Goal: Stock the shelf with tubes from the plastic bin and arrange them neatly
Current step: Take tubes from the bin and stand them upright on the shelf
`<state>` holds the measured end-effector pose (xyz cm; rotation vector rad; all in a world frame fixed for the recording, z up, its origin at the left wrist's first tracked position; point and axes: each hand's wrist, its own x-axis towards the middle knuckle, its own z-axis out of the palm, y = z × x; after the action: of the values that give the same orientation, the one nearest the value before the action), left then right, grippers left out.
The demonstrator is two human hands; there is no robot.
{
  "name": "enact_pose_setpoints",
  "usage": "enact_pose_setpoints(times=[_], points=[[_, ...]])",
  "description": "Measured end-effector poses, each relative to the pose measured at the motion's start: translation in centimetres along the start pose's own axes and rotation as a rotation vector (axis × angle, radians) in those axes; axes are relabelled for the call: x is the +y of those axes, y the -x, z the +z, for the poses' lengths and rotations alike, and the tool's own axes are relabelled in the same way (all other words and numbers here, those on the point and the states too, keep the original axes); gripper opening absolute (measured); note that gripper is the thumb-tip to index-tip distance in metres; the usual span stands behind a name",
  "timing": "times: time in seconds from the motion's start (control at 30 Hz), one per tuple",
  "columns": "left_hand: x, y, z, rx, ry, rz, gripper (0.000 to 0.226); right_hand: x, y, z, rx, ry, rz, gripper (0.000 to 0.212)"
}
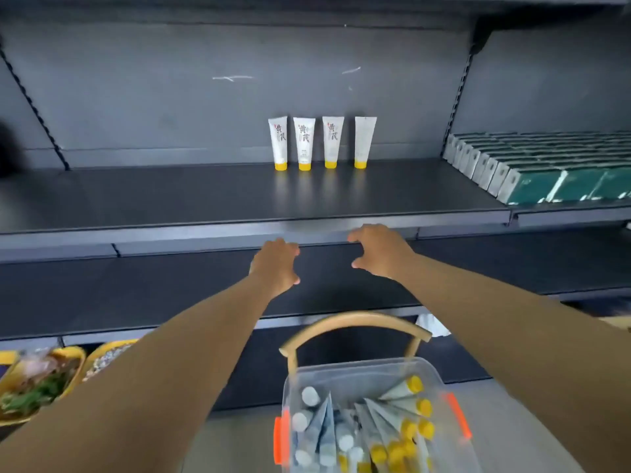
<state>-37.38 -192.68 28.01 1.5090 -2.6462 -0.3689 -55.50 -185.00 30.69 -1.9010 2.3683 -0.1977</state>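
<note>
Several white tubes with yellow caps (322, 142) stand cap-down in a row at the back of the dark shelf (205, 199). Below, a clear plastic bin (362, 373) with orange latches holds several more tubes (379, 428), some with yellow caps and some with white caps. My left hand (276, 264) and my right hand (379, 250) hover side by side in front of the shelf's front edge, above the bin. Both hold nothing, fingers loosely curled.
Green and white boxes (546, 165) fill the shelf section to the right. A curved wooden chair back (355, 322) rises behind the bin. Yellow packaged trays (41, 380) sit at lower left. A lower shelf (136, 288) runs under my hands.
</note>
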Motion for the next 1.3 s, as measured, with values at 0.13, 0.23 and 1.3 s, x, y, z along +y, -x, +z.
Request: enact_pose_setpoints(times=[0.13,0.23,1.3], points=[[-0.4,3.2,9.9,-0.175,-0.12,0.069,0.057,4.5,3.6,8.3,-0.151,-0.022,0.056,0.054],[-0.4,4.7,17.1,-0.278,-0.14,0.067,0.052,8.4,6.0,14.0,-0.257,0.011,0.094,0.054],[4.2,-2.8,49.4,-0.761,0.198,-0.107,0.087,16.8,0.2,43.7,-1.052,0.17,-0.317,0.095]])
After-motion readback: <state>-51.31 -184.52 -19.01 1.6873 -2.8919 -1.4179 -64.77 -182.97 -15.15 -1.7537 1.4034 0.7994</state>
